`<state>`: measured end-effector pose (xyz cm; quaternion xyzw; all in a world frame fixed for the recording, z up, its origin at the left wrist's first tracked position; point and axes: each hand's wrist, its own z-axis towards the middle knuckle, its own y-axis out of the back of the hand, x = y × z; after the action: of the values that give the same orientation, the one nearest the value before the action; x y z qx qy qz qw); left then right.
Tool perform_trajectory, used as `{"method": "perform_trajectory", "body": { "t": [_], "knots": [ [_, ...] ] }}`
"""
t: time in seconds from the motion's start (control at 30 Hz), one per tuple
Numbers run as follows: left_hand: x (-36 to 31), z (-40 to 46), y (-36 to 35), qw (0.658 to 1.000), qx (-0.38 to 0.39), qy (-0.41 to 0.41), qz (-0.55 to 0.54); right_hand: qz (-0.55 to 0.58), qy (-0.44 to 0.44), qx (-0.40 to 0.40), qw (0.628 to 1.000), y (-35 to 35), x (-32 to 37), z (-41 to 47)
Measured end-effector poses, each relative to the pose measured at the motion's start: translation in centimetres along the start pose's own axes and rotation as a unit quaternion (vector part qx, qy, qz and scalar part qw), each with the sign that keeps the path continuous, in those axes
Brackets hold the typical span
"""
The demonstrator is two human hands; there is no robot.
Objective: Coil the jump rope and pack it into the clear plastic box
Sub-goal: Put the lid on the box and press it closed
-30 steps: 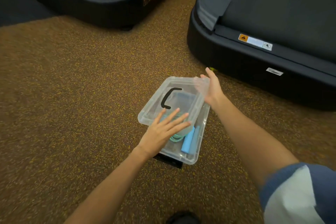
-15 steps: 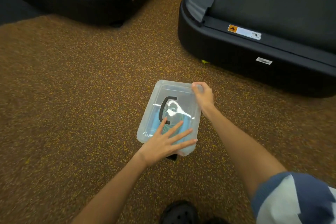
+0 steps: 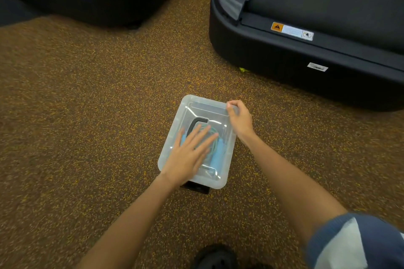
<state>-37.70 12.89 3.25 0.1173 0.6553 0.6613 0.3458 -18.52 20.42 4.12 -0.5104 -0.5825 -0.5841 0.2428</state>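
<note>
A: Where does the clear plastic box (image 3: 175, 158) lie relative to the hands?

B: On the floor (image 3: 87, 105), directly under both. Its long axis runs away from the person, tilted slightly right at the far end. The lid (image 3: 203, 109) rests on top, its black handle (image 3: 197, 122) partly showing beyond the left fingertips.

A: And the jump rope (image 3: 215, 137)?

B: Inside the box, seen through the lid: green coils with blue grips (image 3: 217, 154) lying along the long axis, just right of the left hand.

A: State of the hands?

B: The left hand (image 3: 190, 155) is spread flat, fingers apart, palm pressed on the near half of the lid. The right hand (image 3: 239, 119) is curled, its fingertips pinching the lid's far right corner.

A: Which relation governs the coming move?

B: Probably seating the lid. The left hand covers the near end, the right the far right corner; the far left corner lies beyond both, nearer the left. Whether the black latch (image 3: 196, 189) at the near end is fastened cannot be told
</note>
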Motion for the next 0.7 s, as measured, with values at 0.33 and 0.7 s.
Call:
{"method": "perform_trajectory", "body": {
  "t": [0.33, 0.7],
  "knots": [
    [2.7, 8.5, 0.2, 0.972, -0.011, 0.233, -0.013, 0.126, -0.094, -0.024, 0.987, -1.2, -0.6, 0.9],
    [3.5, 10.9, -0.1, 0.968, -0.026, 0.242, 0.061, 0.201, -0.158, -0.046, 0.966, -1.8, -1.9, 0.5]
  ]
}}
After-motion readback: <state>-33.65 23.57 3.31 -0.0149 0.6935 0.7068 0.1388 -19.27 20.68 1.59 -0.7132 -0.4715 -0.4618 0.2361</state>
